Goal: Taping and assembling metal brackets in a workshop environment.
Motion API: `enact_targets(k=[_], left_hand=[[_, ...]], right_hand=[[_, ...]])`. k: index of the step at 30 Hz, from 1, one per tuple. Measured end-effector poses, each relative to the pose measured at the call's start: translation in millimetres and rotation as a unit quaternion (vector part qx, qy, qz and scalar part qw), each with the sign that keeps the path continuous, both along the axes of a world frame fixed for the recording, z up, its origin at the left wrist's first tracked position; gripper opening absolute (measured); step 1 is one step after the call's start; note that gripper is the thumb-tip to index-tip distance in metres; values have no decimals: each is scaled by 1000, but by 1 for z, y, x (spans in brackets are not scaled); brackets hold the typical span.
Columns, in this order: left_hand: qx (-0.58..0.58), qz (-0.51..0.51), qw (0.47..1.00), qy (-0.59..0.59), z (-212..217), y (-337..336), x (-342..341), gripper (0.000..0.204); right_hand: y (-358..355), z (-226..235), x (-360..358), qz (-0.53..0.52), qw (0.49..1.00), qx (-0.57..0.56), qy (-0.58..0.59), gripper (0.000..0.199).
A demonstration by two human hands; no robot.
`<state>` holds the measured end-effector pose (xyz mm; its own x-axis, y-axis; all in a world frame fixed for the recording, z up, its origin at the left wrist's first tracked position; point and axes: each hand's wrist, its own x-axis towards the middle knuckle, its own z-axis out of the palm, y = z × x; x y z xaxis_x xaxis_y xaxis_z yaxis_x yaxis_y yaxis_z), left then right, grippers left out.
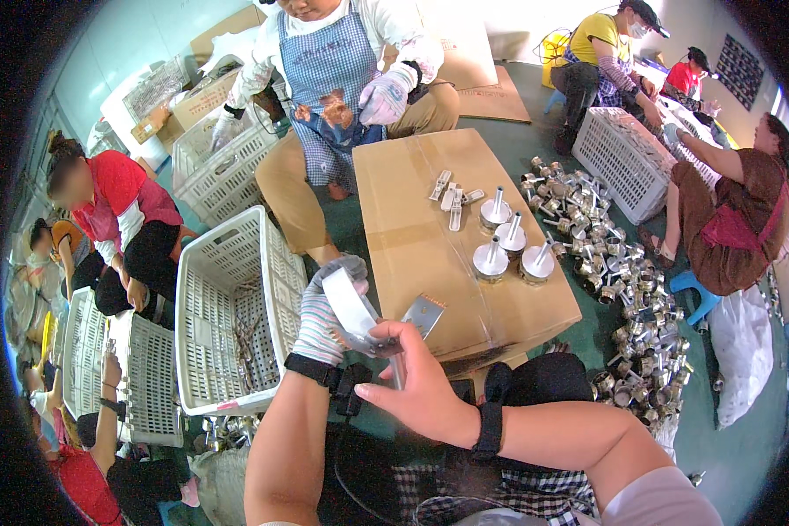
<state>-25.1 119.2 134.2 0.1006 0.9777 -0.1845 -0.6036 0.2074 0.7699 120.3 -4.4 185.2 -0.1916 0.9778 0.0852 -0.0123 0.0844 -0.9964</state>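
In my left hand (320,324), which wears a striped knit glove, is a shiny round metal part (349,307) with a curved wall. My bare right hand (425,386) curls its thumb and forefinger around a short metal stem below that part. Beside the fingertips a flat metal plate (425,314) with copper-coloured marks sticks out over the box edge; what bears it is hidden. On the cardboard box (421,254) ahead stand several metal cups with upright stems (513,232). Small metal clip-like pieces (453,200) lie farther back on it.
An open white crate (267,351) with thin pieces inside stands at left. Many metal stemmed cups (622,272) are heaped on the floor at right. Across the box sits a co-worker (333,61) in a checked apron. Other people work beside crates on both sides.
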Motion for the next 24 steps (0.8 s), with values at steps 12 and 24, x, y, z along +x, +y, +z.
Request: enact_targets(k=[12, 24], left_hand=[[54, -76, 994, 60, 6, -5, 13, 27], [53, -145, 983, 103, 14, -6, 30, 39]], right_hand=[[2, -14, -5, -73, 991, 23, 110, 45], [10, -22, 19, -24, 982, -118, 145, 42]])
